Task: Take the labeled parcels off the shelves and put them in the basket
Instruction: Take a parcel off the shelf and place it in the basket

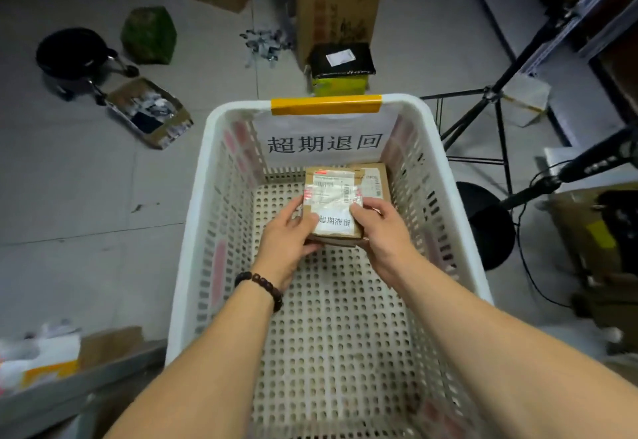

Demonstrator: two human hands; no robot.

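Observation:
A large white perforated basket (193, 238) with a yellow grip on its far rim stands on the floor below me. Inside it, near the far end, I hold a small brown cardboard parcel (333, 197) with a white shipping label and a printed sticker. My left hand (286, 236) grips its left side, thumb on top. My right hand (381, 231) grips its right side. A second labeled cardboard parcel (374, 179) lies on the basket floor just behind it, partly hidden.
Cardboard boxes (338, 0), a black parcel (340, 58), a green bundle (150, 34) and an open box of scraps (150, 112) lie on the grey floor beyond. A black tripod (497, 117) and shelving (593, 14) stand right. A shelf edge (79, 387) is at lower left.

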